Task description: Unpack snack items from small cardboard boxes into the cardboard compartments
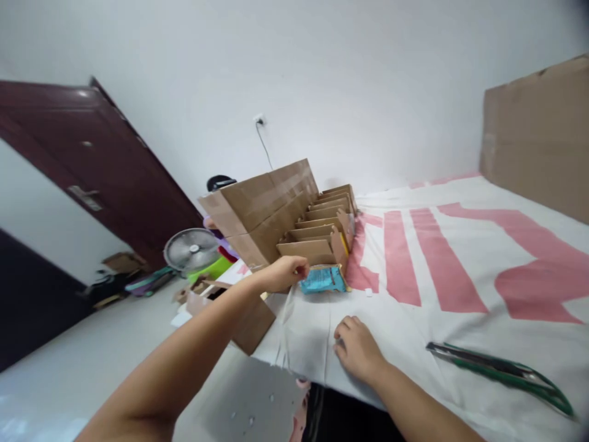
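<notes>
Just before the upright brown cardboard dividers (pixel 306 250), a crinkled blue oblong packet (pixel 324 280) lies long axis crosswise, right of the nearer left hand (pixel 284 274), its curled fingers' hold uncertain, while the right hand (pixel 357 345), farther from the dividers, is loosely bent, seemingly empty.

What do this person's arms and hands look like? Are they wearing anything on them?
They are ordinary human arms. The left hand and right hand are both ungloved, and both forearms are bare, with no sleeves in view. I see no watch, bracelet, cable or marking on either arm. Fingernail details are too small to make out.
</notes>
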A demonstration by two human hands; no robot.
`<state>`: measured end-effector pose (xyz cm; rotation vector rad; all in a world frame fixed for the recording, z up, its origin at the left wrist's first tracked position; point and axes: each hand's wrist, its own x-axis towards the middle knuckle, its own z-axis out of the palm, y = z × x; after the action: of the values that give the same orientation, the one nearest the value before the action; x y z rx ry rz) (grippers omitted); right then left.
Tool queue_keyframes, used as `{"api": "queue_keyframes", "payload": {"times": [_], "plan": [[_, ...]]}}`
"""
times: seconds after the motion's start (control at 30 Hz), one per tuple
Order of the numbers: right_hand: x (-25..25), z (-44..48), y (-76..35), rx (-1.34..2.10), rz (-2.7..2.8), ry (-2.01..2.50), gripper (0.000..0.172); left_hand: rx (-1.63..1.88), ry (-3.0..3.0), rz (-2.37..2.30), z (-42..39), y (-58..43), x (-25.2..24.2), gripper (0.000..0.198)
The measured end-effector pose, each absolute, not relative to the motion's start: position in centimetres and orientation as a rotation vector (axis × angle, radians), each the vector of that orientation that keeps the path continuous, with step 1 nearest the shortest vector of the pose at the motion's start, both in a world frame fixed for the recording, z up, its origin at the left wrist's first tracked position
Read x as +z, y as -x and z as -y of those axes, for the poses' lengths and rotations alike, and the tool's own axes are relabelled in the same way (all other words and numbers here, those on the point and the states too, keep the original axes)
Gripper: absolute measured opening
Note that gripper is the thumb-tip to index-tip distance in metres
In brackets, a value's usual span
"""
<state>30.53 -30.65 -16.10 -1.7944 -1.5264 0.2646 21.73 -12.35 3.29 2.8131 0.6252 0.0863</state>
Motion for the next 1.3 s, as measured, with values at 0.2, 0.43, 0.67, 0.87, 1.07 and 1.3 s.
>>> {"api": "queue_keyframes", "payload": {"times": [0.2,0.43,0.67,0.87,1.07,1.3], "plan": [[-15.9,30.9,-30.2,0.251,1.555,1.789,0.007,0.503,-2.740,-1.362,6.5,-11.7,7.4,0.012],[-15.9,31.1,-30.3,0.258,1.573,1.754,0.007,0.909,-2.370,-1.716,2.7,-7.3,8.2,0.011],[-15.7,31.0,-30.2,0.338,1.424,1.526,0.011,1.019,-2.290,-1.215,8.9,-11.4,2.9,0.025],[-15.1,30.8,-30.6,0.588,1.170,1.264,0.019,0.765,-2.209,-0.712,18.4,-16.6,-6.3,0.009],[-15.3,30.6,-31.1,0.568,1.076,1.240,0.022,0.693,-2.249,-0.656,21.5,-19.5,-9.6,0.008],[-15.6,30.3,-31.5,0.456,0.999,1.405,0.018,0.634,-2.349,-0.694,20.9,-19.2,-9.8,0.009]]}}
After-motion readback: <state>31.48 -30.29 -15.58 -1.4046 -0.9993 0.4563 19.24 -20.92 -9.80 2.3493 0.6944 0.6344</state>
